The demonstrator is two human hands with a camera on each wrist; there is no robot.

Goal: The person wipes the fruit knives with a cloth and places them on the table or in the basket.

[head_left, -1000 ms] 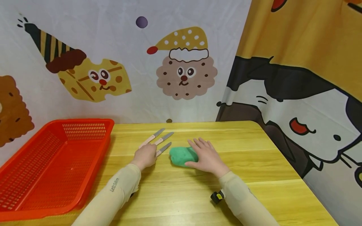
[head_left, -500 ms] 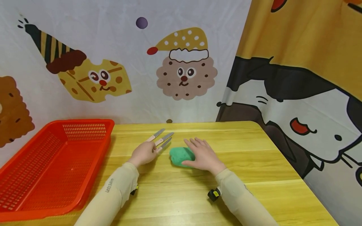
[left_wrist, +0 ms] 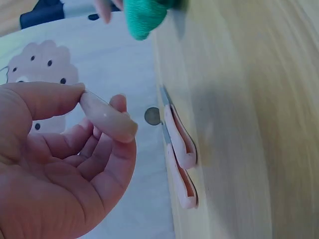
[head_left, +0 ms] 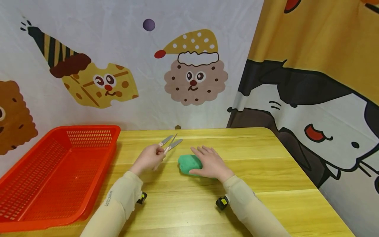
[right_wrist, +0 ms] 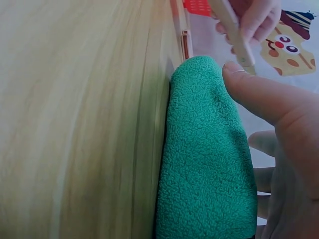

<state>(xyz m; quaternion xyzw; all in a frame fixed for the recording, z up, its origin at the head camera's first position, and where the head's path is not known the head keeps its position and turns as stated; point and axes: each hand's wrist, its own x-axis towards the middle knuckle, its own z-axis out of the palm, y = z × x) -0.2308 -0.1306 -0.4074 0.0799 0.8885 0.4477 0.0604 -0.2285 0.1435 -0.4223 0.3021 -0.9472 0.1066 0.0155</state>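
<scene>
With 1 raised knife (left_wrist: 108, 117) in play and 2 resting knives (left_wrist: 175, 137) apparently to go, all left of a green towel (right_wrist: 207, 149), a person's left hand (head_left: 149, 158) pinches the former while the right hand (head_left: 211, 164) rests, fingers extended, on the towel.

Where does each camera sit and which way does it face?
Head: worn on the head, facing forward and down over the table; left hand, right hand, sleeves show.
Left wrist: on that wrist, facing the held knife; left hand close.
Right wrist: likewise, facing along the towel; both hands show.
Both wrist views share the towel.
</scene>
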